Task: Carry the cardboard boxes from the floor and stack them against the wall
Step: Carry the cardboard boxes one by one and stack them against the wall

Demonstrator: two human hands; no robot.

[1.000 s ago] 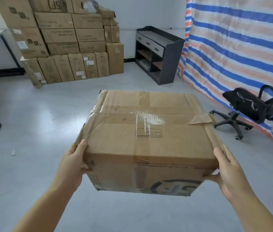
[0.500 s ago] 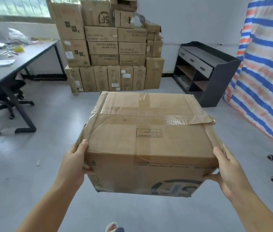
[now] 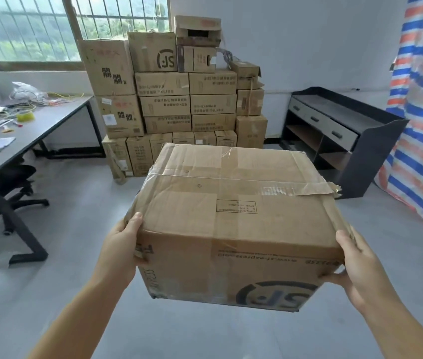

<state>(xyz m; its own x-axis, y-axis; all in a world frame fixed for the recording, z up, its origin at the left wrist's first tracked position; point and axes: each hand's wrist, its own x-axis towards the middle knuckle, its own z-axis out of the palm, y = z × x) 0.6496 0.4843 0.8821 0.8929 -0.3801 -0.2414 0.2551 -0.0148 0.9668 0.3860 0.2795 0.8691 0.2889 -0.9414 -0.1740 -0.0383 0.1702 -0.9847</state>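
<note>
Now, head view, only cam: over the last sec the view has swung left and closed in. A sec ago the stack of boxes (image 3: 179, 99) sat far off at upper left w/ a tipped office chair by the striped tarp (image 3: 422, 125); half a sec ago the stack was nearer centre. At present it fills the middle, straight ahead, against the wall (image 3: 308, 35) beside the window (image 3: 24, 29). The tipped chair is out of frame.

Carried box (image 3: 233, 218) hasn't shifted in the grip: same level attitude, taped top up, upside-down logo on the near face. It's held in the air over the grey floor (image 3: 49, 294), betw. the person and the stack, not touching either.

Left hand (image 3: 119, 252) clamps the near-left corner, thumb on the top edge, fingers wrapped out of sight. Right hand (image 3: 358, 265) clamps the near-right corner, thumb up top, fingers curled round the side and under.

Desk (image 3: 36, 136) w/ clutter at left, black cabinet (image 3: 355, 141) at right, clear lane betw. them.

Judgement: turn is done, approach phase on. Placement spot not obvious yet; top tiers look uneven, esp. the open box (image 3: 197, 29). Loose tape flap (image 3: 332, 186) at the right edge could snag.
</note>
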